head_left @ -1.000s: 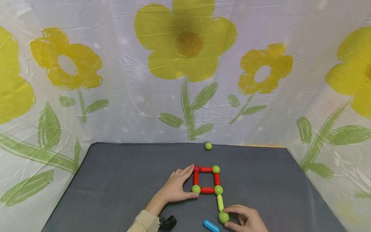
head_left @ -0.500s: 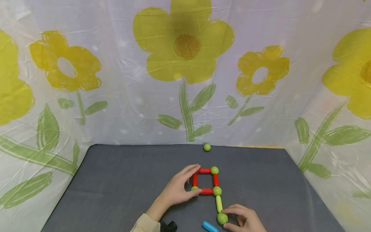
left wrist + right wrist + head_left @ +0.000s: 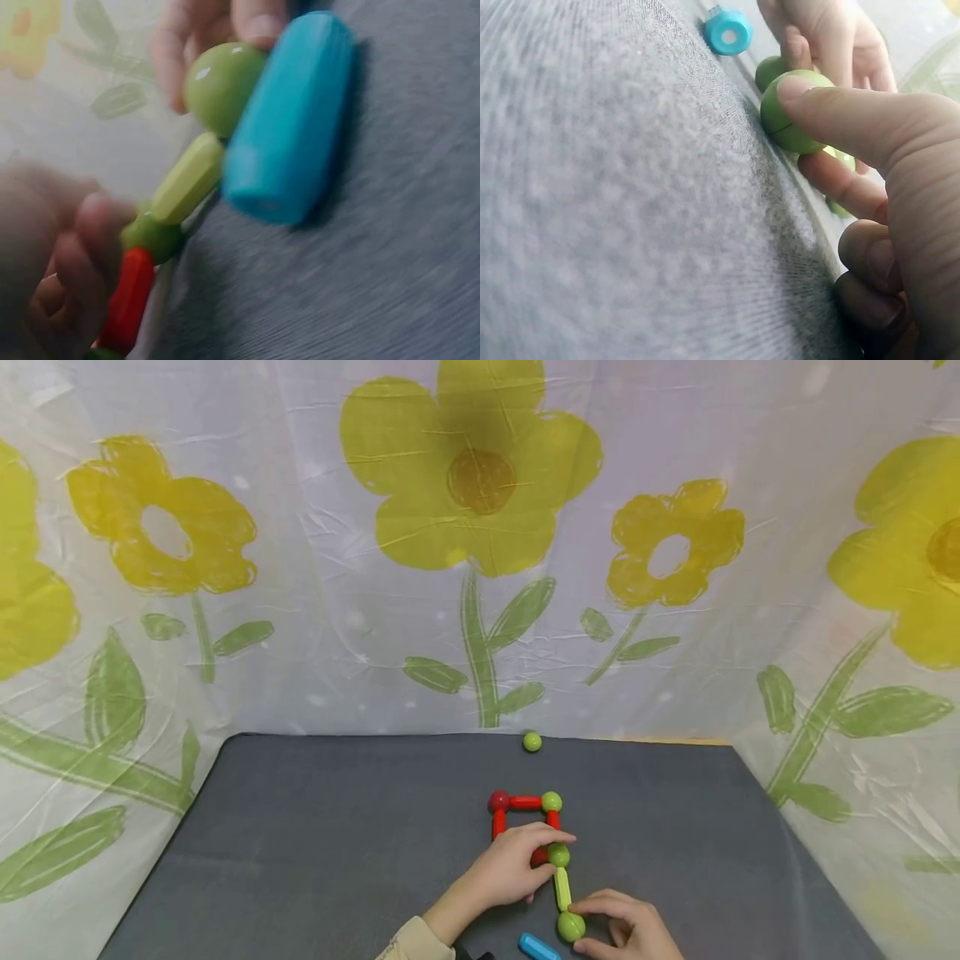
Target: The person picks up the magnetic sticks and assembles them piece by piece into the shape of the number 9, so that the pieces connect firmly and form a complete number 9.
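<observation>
Red magnetic rods join a red ball and green balls into a square on the table. From its near right corner ball a yellow-green rod runs toward the front, meeting another green ball. My right hand pinches that front ball between thumb and fingers, also seen in the right wrist view. My left hand is over the square's near side, fingers reaching around the corner ball; blur in the left wrist view hides whether they touch it. The near left corner is covered.
A blue rod lies at the front, left of the right hand. One loose green ball sits by the table's back edge. Flowered cloth hangs behind the dark table.
My left hand has left the square's left side and moved right to the near right corner ball, uncovering the red ball. The right hand keeps its pinch on the front green ball.
</observation>
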The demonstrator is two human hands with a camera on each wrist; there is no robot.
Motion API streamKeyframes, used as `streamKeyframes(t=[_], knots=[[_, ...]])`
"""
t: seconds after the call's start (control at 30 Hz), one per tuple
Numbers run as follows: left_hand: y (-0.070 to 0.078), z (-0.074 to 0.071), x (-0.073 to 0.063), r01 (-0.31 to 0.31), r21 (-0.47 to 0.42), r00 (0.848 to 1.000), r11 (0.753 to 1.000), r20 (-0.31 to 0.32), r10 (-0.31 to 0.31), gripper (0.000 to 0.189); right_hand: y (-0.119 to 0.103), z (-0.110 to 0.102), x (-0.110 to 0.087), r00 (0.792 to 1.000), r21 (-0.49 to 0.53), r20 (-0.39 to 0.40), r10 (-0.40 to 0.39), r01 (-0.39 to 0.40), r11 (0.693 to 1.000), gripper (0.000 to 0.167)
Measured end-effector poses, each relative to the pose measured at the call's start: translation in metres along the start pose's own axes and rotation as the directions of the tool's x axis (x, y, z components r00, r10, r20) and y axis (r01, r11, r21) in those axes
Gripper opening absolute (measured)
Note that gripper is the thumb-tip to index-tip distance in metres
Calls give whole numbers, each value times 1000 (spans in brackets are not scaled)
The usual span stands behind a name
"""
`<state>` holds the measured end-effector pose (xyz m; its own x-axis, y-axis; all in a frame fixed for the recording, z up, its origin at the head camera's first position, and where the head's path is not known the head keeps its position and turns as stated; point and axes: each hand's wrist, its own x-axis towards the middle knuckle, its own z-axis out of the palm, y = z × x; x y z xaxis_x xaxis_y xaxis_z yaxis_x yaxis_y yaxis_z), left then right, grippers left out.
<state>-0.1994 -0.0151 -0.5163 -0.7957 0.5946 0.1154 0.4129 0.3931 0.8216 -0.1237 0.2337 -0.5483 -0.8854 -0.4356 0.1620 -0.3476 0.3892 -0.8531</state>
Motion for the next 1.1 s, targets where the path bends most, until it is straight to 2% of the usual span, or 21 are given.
streamKeyframes(t=[0.1,0.2,0.27,0.33,0.4,0.53,0.67,0.77,0.9,1.1], knots=[[2,6,1,40,-23,997,999,-72,-42,43,0,-1,0,1000,2,-1,12,-12,1000,30],[6,12,-1,84,-123,987,989,-126,-99,41,1,-2,0,1000,1,-3,10,-10,1000,29],[7,15,-2,101,-181,982,978,-139,-127,42,1,-2,-1,1000,1,-4,6,-6,1000,29],[6,17,-3,91,-214,984,972,-132,-121,43,1,-2,-1,1000,4,-2,7,-7,1000,29],[4,18,-4,59,-205,991,977,-106,-82,46,1,-2,-1,1000,8,-1,6,-6,1000,29],[0,15,-5,-35,-158,999,987,-3,35,51,3,-1,-1,1000,2,-7,-15,15,1000,30],[-4,14,-5,-99,-96,986,990,127,111,53,3,0,-1,1000,0,-4,-19,19,1000,30],[-6,15,-4,-150,9,969,989,201,145,52,1,0,0,1000,10,2,0,0,1000,31],[-8,18,0,-203,106,955,973,239,173,47,0,-1,0,1000,15,2,18,-19,1000,31],[-9,19,2,-252,95,944,963,241,224,36,0,-1,-2,1000,19,-5,17,-17,1000,32]])
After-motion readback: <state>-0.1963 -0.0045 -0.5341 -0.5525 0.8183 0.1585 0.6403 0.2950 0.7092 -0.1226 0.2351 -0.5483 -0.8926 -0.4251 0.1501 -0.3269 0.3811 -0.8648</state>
